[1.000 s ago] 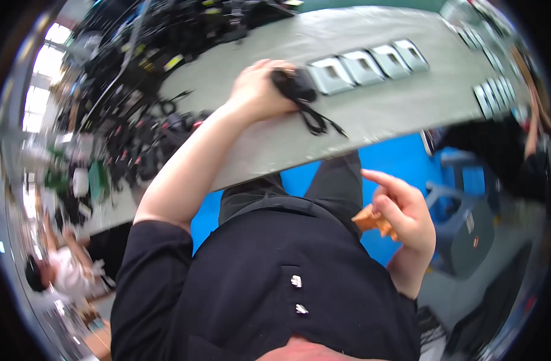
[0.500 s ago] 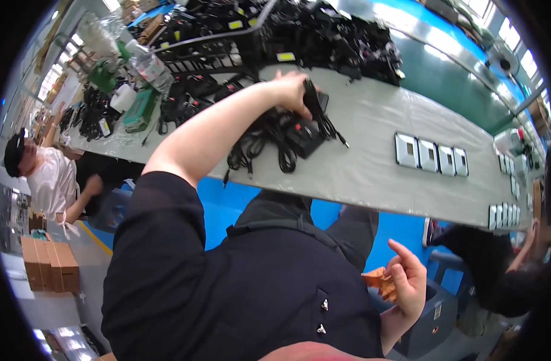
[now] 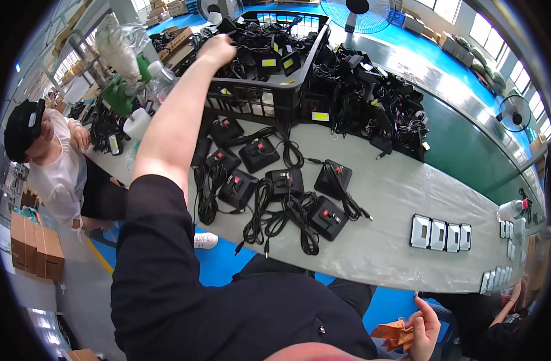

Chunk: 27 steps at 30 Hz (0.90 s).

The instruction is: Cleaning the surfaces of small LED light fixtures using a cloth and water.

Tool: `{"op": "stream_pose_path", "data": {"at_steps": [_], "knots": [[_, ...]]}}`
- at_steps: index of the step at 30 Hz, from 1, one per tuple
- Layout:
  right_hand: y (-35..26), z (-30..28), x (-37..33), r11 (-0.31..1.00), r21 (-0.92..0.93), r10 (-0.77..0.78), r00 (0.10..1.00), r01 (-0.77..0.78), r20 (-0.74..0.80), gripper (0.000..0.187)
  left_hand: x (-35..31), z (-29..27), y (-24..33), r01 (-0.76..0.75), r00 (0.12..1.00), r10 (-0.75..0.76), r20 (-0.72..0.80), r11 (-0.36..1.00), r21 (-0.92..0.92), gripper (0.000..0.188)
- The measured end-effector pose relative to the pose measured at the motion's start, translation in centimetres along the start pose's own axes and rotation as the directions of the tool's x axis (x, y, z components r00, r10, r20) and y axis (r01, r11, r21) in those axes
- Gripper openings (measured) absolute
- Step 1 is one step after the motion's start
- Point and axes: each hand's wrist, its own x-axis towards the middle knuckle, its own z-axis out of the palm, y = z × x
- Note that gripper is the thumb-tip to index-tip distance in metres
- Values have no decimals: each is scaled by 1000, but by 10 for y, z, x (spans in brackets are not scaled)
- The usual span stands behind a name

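Observation:
My left hand point(image 3: 217, 50) reaches over the near side of a black plastic crate point(image 3: 251, 89) heaped with black devices and cables. Its fingers are partly hidden, so I cannot make out whether they hold anything. On the table in front of me lie several flat black devices with coiled cords and red parts, among them one at the right point(image 3: 334, 178) and one nearer me point(image 3: 327, 218). Low at the right, my right hand point(image 3: 425, 332) is closed round a crumpled orange-brown cloth point(image 3: 396, 334), its index finger stretched out.
A big pile of black devices and cables point(image 3: 378, 105) lies right of the crate. Four-sided silver-and-black panels point(image 3: 441, 233) stand in a row on the table's right. A co-worker point(image 3: 52, 150) is at the left, another person point(image 3: 498, 331) at the lower right. Bottles point(image 3: 161, 81) stand left of the crate.
My left hand has left a black device on the table and moved away from me and leftward to the crate. The view has shifted, showing more of the crate. My right hand keeps the cloth.

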Motion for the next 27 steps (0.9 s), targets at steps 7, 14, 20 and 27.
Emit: {"op": "stream_pose_path", "data": {"at_steps": [7, 14, 20, 27], "knots": [[-16, -8, 28, 987, -38, 155, 987, -156, -35, 41, 27, 23, -66, 380, 830, -527, 181, 773, 507, 80], [-12, -7, 53, 992, 46, 121, 993, -120, -17, 41, 20, -12, -31, 219, 852, -449, 270, 773, 595, 72], [8, -15, 36, 957, -122, -275, 958, 264, -80, 61, 45, -50, -55, 353, 936, -340, 97, 907, -230, 65], [-12, -5, 14, 795, -176, -589, 808, 581, 8, 21, -97, -91, 148, 176, 965, 154, 214, 229, -958, 49]]}}
